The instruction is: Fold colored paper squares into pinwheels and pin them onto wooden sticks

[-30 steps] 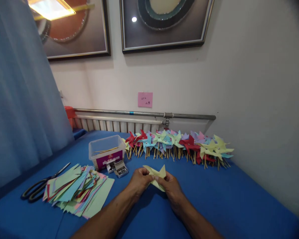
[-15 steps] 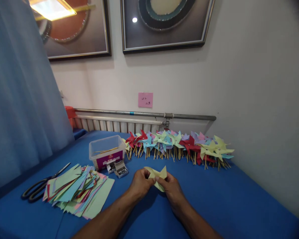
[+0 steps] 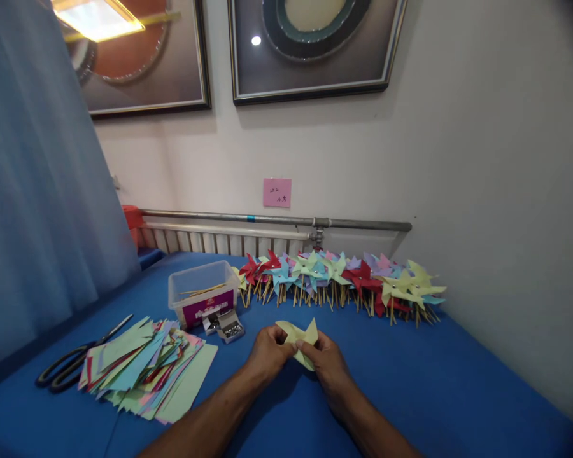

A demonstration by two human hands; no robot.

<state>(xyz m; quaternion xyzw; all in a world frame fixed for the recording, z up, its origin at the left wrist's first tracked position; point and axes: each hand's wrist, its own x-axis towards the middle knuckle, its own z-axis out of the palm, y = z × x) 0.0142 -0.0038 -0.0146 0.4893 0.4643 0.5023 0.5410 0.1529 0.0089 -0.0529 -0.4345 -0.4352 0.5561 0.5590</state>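
A pale yellow paper pinwheel (image 3: 300,334) with folded blades is held just above the blue-covered table, between both hands. My left hand (image 3: 270,351) pinches its left side, thumb pressed near the centre. From the right, my right hand (image 3: 325,357) grips it, with its thumb tip meeting the left one at the middle. The thumbs hide the pinwheel's centre. To the left of the hands stand small boxes (image 3: 230,326) of shiny metal pins. No stick shows on the held pinwheel.
Many finished pinwheels (image 3: 315,270) on sticks lie in a row by the wall. A clear plastic tub (image 3: 203,283) holds wooden sticks. Coloured paper sheets (image 3: 191,381) are piled at left, beside black-handled scissors (image 3: 69,369). A blue curtain (image 3: 42,178) hangs at far left.
The view has shifted slightly. Both hands keep their hold on the yellow pinwheel, and the right thumb has moved a little closer to the left thumb at its centre.
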